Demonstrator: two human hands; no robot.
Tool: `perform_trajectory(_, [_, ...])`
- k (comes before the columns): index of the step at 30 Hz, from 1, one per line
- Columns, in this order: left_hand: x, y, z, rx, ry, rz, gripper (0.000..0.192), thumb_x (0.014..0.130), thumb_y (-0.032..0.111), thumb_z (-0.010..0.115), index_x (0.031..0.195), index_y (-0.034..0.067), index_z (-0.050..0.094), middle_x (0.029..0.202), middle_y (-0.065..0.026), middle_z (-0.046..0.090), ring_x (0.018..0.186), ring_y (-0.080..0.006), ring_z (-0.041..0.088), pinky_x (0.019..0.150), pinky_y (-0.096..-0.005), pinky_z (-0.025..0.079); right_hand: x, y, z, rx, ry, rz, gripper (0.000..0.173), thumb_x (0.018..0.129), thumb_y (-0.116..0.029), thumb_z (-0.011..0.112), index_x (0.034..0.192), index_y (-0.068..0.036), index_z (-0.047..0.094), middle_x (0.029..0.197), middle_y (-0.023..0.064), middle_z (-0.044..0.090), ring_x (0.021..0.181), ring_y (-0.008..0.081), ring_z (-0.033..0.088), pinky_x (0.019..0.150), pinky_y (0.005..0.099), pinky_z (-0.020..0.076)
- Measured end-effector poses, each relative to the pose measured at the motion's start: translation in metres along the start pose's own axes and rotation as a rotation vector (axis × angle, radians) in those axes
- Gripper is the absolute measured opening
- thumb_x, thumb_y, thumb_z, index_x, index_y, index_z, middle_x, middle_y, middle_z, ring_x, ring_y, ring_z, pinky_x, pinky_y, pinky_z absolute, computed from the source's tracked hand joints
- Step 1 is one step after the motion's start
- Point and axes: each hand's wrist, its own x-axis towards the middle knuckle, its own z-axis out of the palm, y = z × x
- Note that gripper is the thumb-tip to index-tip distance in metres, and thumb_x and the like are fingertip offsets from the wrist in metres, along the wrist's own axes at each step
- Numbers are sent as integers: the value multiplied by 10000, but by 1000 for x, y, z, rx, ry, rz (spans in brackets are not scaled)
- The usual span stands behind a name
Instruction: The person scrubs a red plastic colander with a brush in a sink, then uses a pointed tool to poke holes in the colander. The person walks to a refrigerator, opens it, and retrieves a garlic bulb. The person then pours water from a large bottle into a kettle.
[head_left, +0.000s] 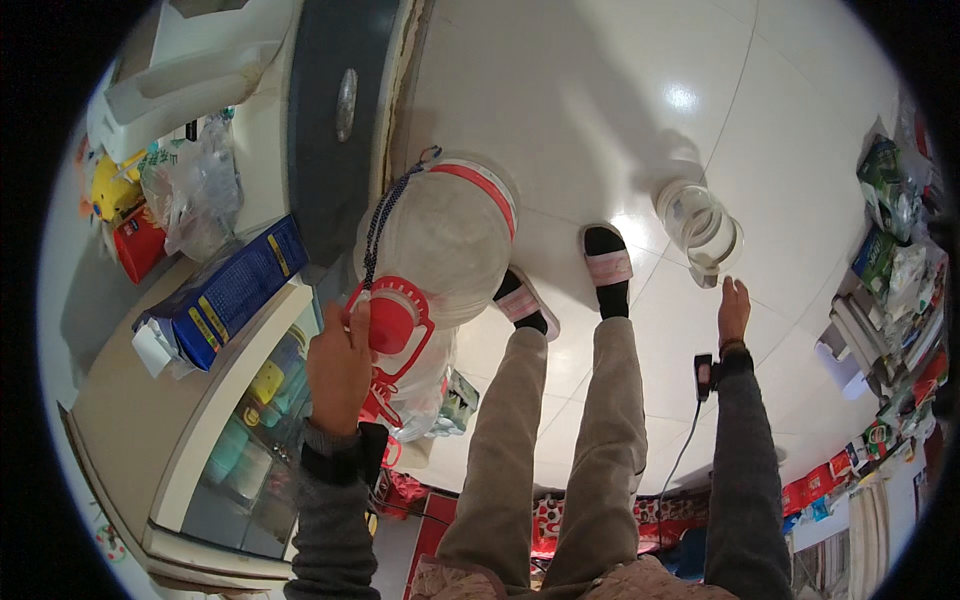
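A large clear plastic bottle (435, 232) with a red cap (391, 322) and a red band stands on the floor beside a cabinet. My left hand (341, 367) is at the red handle ring around that cap, fingers closed at a dark braided cord (382, 214) that runs over the bottle; how much of ring or cord it grips is partly hidden. On the right, my right hand (734, 307) is near the handle of a clear pitcher (697, 225). Whether the fingers touch the pitcher's handle cannot be told.
At the left, a counter (120, 330) holds a blue box (232, 292) and plastic bags (199, 187). More bottles with red handles (382, 401) stand behind the large one. My slippered feet (609, 268) are between bottle and pitcher. Packaged goods (889, 180) line the right edge.
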Motion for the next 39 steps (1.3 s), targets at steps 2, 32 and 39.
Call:
perform_trajectory(2, [-10, 3, -4, 20, 10, -42, 341, 858, 300, 637, 1018, 45, 476, 827, -163, 626, 684, -323, 616, 610, -413, 499, -23, -12, -16, 152, -135, 62, 412, 935, -335, 511, 1102, 38, 563, 973, 130, 651, 939, 185, 596, 803, 318, 459])
perform_trajectory(32, [-4, -9, 5, 63, 62, 470, 498, 745, 252, 687, 1109, 16, 443, 1118, -190, 477, 960, -362, 564, 710, -398, 528, -289, -241, 58, 359, -1022, -111, 244, 946, -194, 524, 997, 34, 595, 792, 79, 653, 730, 122, 618, 675, 260, 486])
perform_trajectory(39, [11, -7, 2, -226, 50, 99, 551, 825, 411, 608, 1063, -49, 421, 746, -245, 612, 559, -342, 621, 543, -412, 522, -310, -256, 66, 335, -1033, -159, 218, 936, -164, 532, 1009, 35, 583, 796, 97, 651, 755, 144, 642, 686, 264, 492])
